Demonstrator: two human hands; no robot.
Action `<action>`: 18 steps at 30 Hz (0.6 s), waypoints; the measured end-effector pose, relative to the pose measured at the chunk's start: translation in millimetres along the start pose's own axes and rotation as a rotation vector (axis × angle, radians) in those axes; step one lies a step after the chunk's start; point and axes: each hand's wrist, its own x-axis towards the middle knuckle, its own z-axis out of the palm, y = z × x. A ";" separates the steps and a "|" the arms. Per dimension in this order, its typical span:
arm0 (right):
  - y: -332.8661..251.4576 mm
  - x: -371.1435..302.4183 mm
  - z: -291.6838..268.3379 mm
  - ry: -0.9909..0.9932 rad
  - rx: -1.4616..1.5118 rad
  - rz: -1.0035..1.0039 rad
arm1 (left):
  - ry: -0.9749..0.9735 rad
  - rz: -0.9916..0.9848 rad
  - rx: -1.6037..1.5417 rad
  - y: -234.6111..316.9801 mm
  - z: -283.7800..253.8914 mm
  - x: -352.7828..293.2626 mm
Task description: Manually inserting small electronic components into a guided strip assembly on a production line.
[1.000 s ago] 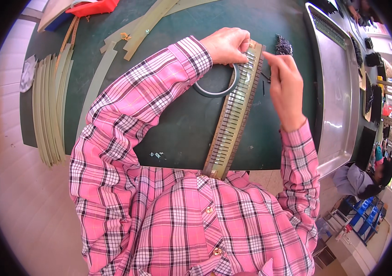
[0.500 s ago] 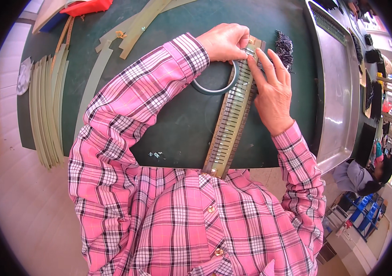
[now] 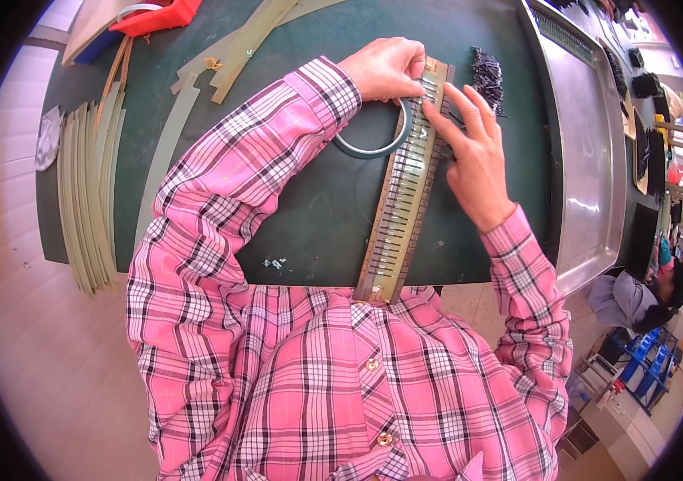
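A long, narrow, brownish strip (image 3: 390,228) with a row of small dark parts across it runs from my chest toward the far side of the table, a glossy clear band along its middle. At its far end my left hand (image 3: 385,68) is closed, thumb and fingers pinched together at the strip's left edge. A teal-rimmed roll of tape (image 3: 369,154) hangs at that hand, its upper part hidden under the fingers. My right hand (image 3: 478,156) has its fingers stretched out, the index fingertip touching the strip just nearer than the left fingertips.
Beyond my right hand is a pile of small black parts (image 3: 487,80). A metal tray (image 3: 590,184) stands along the right side. Pale green strips (image 3: 85,200) lie stacked at the left. A red bin (image 3: 161,18) sits far left, and tiny bits (image 3: 275,263) lie near the front edge.
The whole view has shifted slightly. My right index finger has moved a little nearer along the strip, and more of the strip's far end shows. My left hand stays pinched at the same spot.
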 end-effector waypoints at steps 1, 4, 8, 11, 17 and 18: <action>1.7 2.4 -5.9 -0.022 0.006 -0.002 | -0.002 -0.009 -0.011 0.0 -1.9 -0.1; -5.6 2.8 -2.2 -0.022 0.000 0.012 | -0.007 -0.024 -0.015 1.9 -9.5 2.3; -15.9 2.9 8.9 0.032 -0.022 0.029 | -0.003 -0.019 0.016 3.8 -18.7 -0.7; -15.6 -9.4 5.7 0.042 -0.012 0.011 | 0.003 0.009 0.046 20.9 -9.8 -17.1; -3.9 -77.2 -20.2 0.045 -0.049 -0.012 | 0.140 0.141 0.543 128.7 53.6 -137.4; -2.0 -87.3 -26.7 0.048 -0.049 -0.021 | 0.107 0.127 0.563 159.6 67.5 -170.6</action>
